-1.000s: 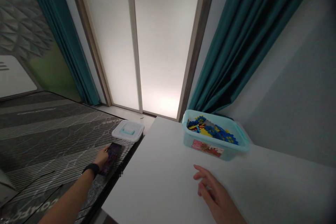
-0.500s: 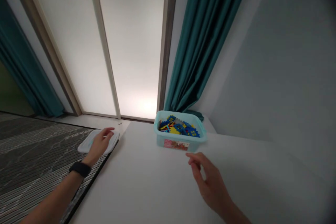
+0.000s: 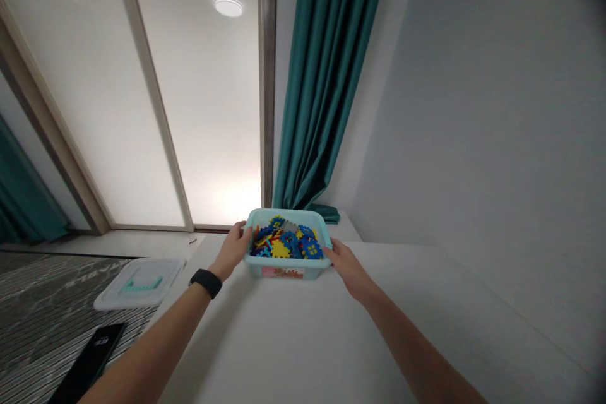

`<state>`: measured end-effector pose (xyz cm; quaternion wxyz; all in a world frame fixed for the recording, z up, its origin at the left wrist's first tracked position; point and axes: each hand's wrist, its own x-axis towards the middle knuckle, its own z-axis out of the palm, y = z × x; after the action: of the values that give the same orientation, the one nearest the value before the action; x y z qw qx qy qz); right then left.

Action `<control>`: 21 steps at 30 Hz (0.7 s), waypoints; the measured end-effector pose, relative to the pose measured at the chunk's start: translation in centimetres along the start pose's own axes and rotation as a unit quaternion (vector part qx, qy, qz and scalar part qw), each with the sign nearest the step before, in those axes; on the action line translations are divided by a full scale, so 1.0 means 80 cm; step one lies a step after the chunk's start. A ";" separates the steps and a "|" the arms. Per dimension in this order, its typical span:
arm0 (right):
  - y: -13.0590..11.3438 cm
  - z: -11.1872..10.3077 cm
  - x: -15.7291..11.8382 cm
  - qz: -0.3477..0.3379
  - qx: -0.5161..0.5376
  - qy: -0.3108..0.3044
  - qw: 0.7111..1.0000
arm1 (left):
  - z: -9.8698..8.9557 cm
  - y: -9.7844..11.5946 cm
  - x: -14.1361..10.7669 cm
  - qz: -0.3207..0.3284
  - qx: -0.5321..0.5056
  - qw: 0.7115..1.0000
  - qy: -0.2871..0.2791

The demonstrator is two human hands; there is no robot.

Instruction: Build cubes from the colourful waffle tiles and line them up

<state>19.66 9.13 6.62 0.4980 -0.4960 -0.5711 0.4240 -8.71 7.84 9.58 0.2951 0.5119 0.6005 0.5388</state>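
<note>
Teal tub [image 3: 287, 268] crosswise between left hand [image 3: 231, 251], right hand [image 3: 348, 269]

left forearm [image 3: 151, 334]: bare, tapering toward the wrist
wristband [image 3: 206, 283]: black, matte, a flat band around the left wrist
left hand [image 3: 231, 251]: bare
right forearm [image 3: 416, 347]: bare, tapering, with nothing worn on it
right hand [image 3: 350, 270]: bare

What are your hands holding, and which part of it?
The left hand and right hand seem to grip the plastic tub of toy pieces by its rim, one hand on each side.
</note>
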 end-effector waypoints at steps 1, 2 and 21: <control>-0.003 0.002 -0.004 -0.010 0.003 0.005 1.000 | -0.003 0.002 -0.004 0.005 0.002 1.000 0.009; -0.006 0.004 -0.008 -0.021 0.005 0.014 1.000 | -0.006 0.006 -0.008 0.011 0.005 1.000 0.017; -0.028 -0.008 -0.015 -0.063 -0.059 0.023 0.996 | -0.019 0.025 -0.017 0.055 0.063 0.996 -0.020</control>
<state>20.03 7.59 8.71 0.5067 -0.4970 -0.6135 0.3463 -9.06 5.86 11.54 0.2440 0.5725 0.5977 0.5054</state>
